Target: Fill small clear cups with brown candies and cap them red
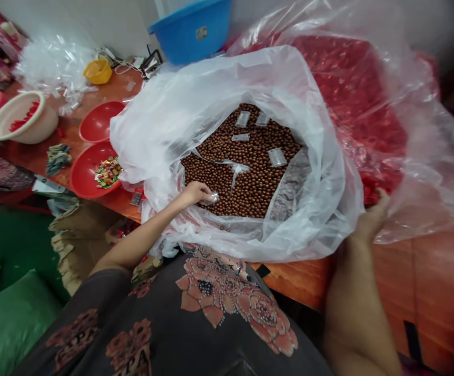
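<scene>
A big clear plastic bag (195, 99) lies open on the orange table (426, 282), filled with small brown balls (250, 172). Several small clear sachets (277, 156) lie on top of the balls. My left hand (197, 193) reaches into the bag at its near left edge, fingers closed on a small clear sachet (213, 198). My right hand (373, 216) is at the bag's right side, against a second clear bag of red pieces (352, 89); its fingers are hidden behind the plastic.
Left of the bag stand two red bowls (97, 120), the nearer one (83, 175) holding mixed colourful candies. Farther left are a cream bowl (25, 117), a yellow cup (98, 71), a heap of clear sachets (54, 62) and a blue tub (195, 28) behind. Green sacks (3, 308) lie on the floor.
</scene>
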`<state>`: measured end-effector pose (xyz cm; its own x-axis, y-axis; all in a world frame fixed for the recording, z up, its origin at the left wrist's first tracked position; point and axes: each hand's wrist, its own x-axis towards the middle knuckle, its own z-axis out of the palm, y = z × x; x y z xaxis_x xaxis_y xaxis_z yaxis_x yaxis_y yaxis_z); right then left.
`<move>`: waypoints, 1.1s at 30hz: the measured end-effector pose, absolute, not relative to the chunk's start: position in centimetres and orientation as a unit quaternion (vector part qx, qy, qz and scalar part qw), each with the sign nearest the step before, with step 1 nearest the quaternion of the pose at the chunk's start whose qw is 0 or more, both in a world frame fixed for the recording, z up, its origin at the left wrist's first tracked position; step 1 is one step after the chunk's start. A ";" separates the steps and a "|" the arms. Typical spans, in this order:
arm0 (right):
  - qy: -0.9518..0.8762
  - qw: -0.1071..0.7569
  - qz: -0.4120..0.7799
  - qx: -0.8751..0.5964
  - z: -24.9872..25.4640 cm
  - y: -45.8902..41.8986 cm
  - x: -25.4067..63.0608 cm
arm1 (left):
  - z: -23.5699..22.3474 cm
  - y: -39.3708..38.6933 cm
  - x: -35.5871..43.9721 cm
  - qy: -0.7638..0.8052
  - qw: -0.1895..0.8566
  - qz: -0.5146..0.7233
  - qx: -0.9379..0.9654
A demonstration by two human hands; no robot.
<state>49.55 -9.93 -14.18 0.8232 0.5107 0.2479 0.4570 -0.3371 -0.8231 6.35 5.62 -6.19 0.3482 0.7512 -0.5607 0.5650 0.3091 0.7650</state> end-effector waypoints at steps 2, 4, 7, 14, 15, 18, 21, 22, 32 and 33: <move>-0.286 0.481 0.033 -0.828 -13.8 -10.5 49.3 | -6.7 6.1 8.0 0.569 0.590 0.104 0.563; -0.277 0.486 0.036 -0.828 -13.4 -11.1 49.0 | -7.1 6.6 9.4 0.558 0.609 0.126 0.549; -0.237 0.555 0.029 -0.797 -13.1 -11.7 48.4 | -7.4 7.0 10.6 0.539 0.636 0.150 0.531; -0.121 0.641 0.063 -0.755 -14.0 -12.4 48.1 | -7.7 6.6 10.5 0.526 0.668 0.176 0.496; -0.108 0.647 0.074 -0.751 -14.0 -12.4 48.0 | -7.7 6.5 10.4 0.523 0.673 0.180 0.491; -0.081 0.667 0.110 -0.732 -13.8 -12.8 47.6 | -7.7 6.2 10.2 0.517 0.688 0.192 0.471; -0.072 0.688 0.151 -0.706 -13.2 -13.5 47.3 | -7.6 5.8 9.9 0.512 0.703 0.199 0.452; -0.071 0.694 0.166 -0.697 -13.0 -13.9 47.2 | -7.5 5.6 9.7 0.505 0.713 0.199 0.443; -0.129 0.725 0.201 -0.647 -8.8 -16.1 45.2 | -3.9 2.6 7.3 0.404 0.818 0.228 0.339; -0.144 0.728 0.188 -0.644 -7.7 -16.2 44.4 | -3.6 2.3 7.2 0.397 0.823 0.233 0.334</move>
